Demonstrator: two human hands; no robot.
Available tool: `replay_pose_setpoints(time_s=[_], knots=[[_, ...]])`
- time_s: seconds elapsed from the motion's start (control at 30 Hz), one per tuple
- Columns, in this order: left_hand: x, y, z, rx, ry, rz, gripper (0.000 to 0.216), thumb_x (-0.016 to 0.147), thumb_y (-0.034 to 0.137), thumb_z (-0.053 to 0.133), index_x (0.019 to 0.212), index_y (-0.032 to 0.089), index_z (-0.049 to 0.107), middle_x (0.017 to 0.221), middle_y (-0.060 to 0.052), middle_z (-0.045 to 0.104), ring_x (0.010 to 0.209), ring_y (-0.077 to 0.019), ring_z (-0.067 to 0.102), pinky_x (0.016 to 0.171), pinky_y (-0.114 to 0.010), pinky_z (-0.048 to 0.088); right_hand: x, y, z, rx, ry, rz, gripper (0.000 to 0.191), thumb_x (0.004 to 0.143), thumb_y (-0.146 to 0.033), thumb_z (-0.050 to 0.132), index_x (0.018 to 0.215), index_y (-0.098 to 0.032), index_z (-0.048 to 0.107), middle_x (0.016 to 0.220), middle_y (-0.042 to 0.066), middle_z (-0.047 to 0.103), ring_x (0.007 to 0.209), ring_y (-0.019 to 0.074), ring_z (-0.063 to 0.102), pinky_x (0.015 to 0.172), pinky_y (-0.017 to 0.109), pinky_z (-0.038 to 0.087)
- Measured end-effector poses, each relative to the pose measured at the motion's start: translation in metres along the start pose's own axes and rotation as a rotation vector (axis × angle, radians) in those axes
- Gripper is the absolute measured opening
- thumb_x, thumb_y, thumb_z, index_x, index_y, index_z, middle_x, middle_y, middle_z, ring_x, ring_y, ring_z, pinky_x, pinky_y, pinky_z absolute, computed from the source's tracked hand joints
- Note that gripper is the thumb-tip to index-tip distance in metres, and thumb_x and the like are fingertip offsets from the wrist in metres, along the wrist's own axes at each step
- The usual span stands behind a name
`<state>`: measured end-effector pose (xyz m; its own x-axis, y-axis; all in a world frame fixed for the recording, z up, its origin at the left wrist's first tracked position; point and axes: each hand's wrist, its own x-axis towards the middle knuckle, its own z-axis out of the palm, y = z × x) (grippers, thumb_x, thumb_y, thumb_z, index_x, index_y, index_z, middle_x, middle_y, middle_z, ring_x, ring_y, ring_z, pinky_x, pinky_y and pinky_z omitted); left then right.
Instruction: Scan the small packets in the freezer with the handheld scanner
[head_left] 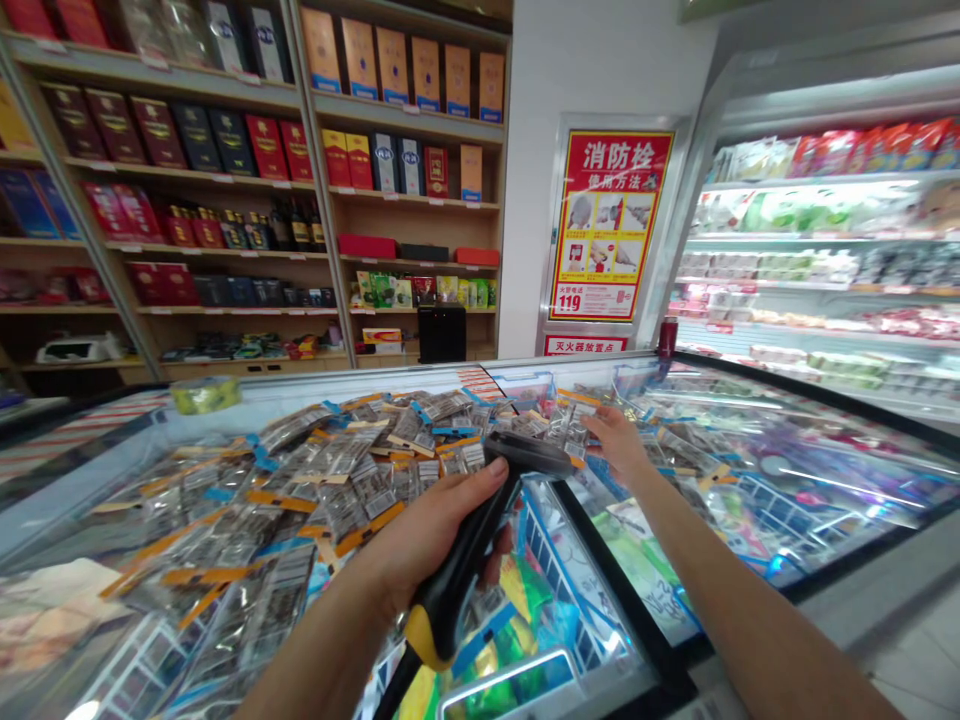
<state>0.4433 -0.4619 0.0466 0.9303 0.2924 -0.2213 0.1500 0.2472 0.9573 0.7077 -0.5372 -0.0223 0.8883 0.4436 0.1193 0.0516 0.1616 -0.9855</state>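
Both outstretched: left hand (435,515) clasping scanner (466,552), right hand (619,445) farther.

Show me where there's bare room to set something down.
Right of the packets near the right hand, the freezer's right glass lid looks bare toward its black outer frame. A narrower bare patch appears between the barcode scanner and black divider. Packets crowd the left and middle.

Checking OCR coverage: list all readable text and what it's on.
"消防栓": red poster
"使用方法": same poster
"火警电话 119": same poster
"灭火器放置点": red sign below it
Too small or blurred: packets, shelf boxes, price tags, chilled goods, freezer-glass writing.
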Motion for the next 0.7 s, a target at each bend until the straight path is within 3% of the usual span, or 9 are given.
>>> replay_pose_setpoints(time_s=[0.2,0.3,0.4,0.53,0.7], knots=[[0.003,0.0,-0.009,-0.061,0.115,-0.052,0.038,0.075,0.052,0.049,0.067,0.015,0.051,0.05,-0.002,0.057,0.037,-0.0087,0.05,0.038,-0.017,0.039,0.013,-0.001,-0.021,-0.196,0.125,0.025,0.034,0.06,-0.031,0.06,0.091,-0.018,0.053,0.064,0.0,0.062,0.055,0.0162,0.059,0.049,0.027,0.047],[0.005,0.002,-0.016,-0.066,0.154,-0.042,0.039,0.077,0.051,0.047,0.065,0.015,0.051,0.05,-0.003,0.057,0.036,-0.0089,0.05,0.037,-0.017,0.038,0.029,0.001,-0.047,-0.439,0.27,-0.028,0.04,0.062,-0.035,0.057,0.097,-0.015,0.058,0.067,0.003,0.064,0.059,0.0186,0.06,0.052,0.028,0.046],[0.004,0.006,-0.021,-0.076,0.181,-0.052,0.039,0.077,0.051,0.048,0.065,0.014,0.053,0.051,-0.003,0.058,0.036,-0.0089,0.051,0.036,-0.017,0.037,0.044,0.004,-0.076,-0.758,0.403,-0.089,0.041,0.064,-0.036,0.056,0.096,-0.012,0.064,0.075,0.008,0.067,0.073,0.023,0.062,0.064,0.031,0.047],[0.001,0.01,-0.025,-0.099,0.177,-0.021,0.038,0.078,0.049,0.047,0.07,0.014,0.057,0.052,-0.003,0.059,0.037,-0.0091,0.051,0.035,-0.017,0.037,0.057,0.008,-0.105,-1.027,0.48,-0.075,0.043,0.068,-0.031,0.052,0.105,-0.011,0.063,0.089,0.013,0.067,0.089,0.0283,0.06,0.076,0.035,0.044],[-0.001,0.011,-0.028,-0.095,0.183,0.028,0.038,0.08,0.047,0.044,0.067,0.013,0.056,0.052,-0.004,0.059,0.037,-0.0089,0.05,0.037,-0.017,0.039,0.053,0.01,-0.102,-1.146,0.537,-0.152,0.049,0.072,-0.031,0.047,0.116,-0.009,0.055,0.104,0.016,0.063,0.1,0.0305,0.055,0.084,0.037,0.041]])
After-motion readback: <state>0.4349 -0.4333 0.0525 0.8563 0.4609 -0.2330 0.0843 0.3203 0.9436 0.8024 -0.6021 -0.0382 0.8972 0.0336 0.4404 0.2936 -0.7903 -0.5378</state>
